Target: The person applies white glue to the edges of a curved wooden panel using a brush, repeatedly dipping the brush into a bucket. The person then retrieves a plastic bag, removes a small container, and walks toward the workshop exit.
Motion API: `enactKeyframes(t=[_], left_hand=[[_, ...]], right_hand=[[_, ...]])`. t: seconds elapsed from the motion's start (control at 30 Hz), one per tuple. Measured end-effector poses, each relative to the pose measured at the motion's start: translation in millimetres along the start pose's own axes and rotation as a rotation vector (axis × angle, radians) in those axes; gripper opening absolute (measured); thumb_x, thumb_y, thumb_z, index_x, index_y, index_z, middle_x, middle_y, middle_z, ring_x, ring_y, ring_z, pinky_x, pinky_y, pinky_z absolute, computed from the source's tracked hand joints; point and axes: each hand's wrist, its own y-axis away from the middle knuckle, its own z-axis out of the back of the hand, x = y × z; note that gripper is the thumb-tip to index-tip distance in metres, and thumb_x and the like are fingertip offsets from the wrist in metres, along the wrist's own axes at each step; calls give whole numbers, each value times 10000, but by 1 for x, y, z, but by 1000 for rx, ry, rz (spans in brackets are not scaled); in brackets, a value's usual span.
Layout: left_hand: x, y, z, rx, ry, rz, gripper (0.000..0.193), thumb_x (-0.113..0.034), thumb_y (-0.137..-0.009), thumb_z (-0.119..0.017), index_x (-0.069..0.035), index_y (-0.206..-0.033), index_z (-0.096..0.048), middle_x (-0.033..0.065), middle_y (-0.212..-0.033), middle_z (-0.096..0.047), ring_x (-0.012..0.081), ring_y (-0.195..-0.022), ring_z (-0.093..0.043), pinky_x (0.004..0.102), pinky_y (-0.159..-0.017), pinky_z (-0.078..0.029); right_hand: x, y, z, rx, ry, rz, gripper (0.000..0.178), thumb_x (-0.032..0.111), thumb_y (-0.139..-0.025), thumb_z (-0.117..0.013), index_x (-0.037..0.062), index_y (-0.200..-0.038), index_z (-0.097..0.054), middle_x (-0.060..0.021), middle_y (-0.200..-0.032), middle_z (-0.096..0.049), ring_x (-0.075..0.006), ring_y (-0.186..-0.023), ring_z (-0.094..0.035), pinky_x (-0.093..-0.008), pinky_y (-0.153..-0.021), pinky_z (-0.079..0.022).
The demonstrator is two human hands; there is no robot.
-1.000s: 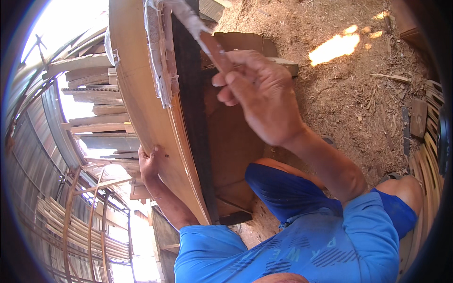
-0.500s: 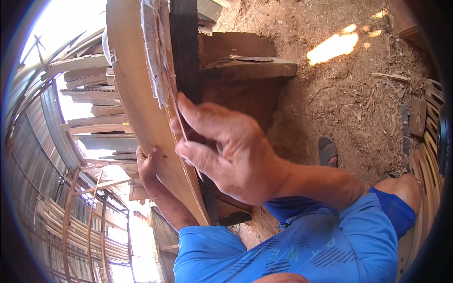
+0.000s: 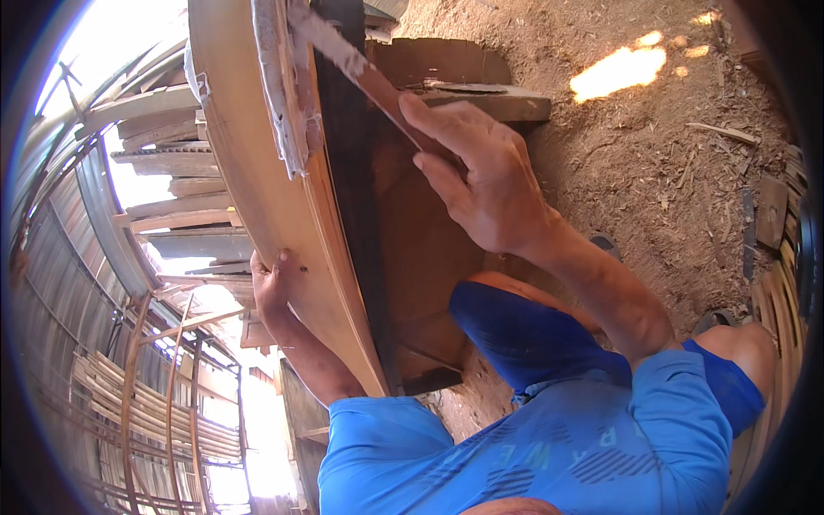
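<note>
My right hand (image 3: 485, 176) pinches a thin, flat brown stick (image 3: 390, 96) between thumb and fingers. Whitish paste coats the stick's far end, which rests at or just above a ragged whitish, paste-covered strip (image 3: 279, 94) along the upper right edge of a curved wooden board (image 3: 236, 129). Lower down, this edge shows bare layered wood. On the board's left edge, my left hand (image 3: 270, 279) grips with the thumb on the face; its other fingers are mostly hidden behind. A dark beam (image 3: 348, 172) runs along the board's right side.
A brown wooden structure (image 3: 421, 232) with a ledge stands right of the beam. Shavings cover the floor (image 3: 635, 172), where loose offcuts lie. Stacked planks (image 3: 184, 184) are at the left, and slats (image 3: 777, 309) line the right rim.
My right hand has moved up and right, away from the board's lower edge, and the stick's pasted end now shows near the top. The left hand keeps its grip.
</note>
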Motion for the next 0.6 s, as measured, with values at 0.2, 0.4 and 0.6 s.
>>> enactKeyframes(t=[0.2,0.4,0.6], left_hand=[[-13,1,-2,106,-22,-22,481,-398,-823,-801,-37,-1069,-600,4,-815,-628,87,-676,-598,248,-585,-505],[-1,0,3,70,-9,-37,502,-409,-814,-807,-37,-1077,-594,8,-822,-633,101,-682,-607,251,-586,-509],[4,-1,4,67,-26,-45,539,-411,-810,-807,-13,-1096,-584,23,-825,-640,113,-661,-616,270,-551,-515]], right_hand=[[-15,38,-20,47,-64,-68,437,-96,-801,-623,-7,-1223,-556,-193,-1002,-613,-373,-884,-621,-426,-763,-509],[-18,65,-29,121,-39,-94,383,-110,-813,-583,-4,-1178,-536,-179,-974,-590,-354,-896,-605,-420,-786,-501],[-24,97,-46,-2,-329,-470,353,-68,-916,-499,20,-1255,-450,-79,-968,-553,-152,-888,-562,-309,-825,-471]])
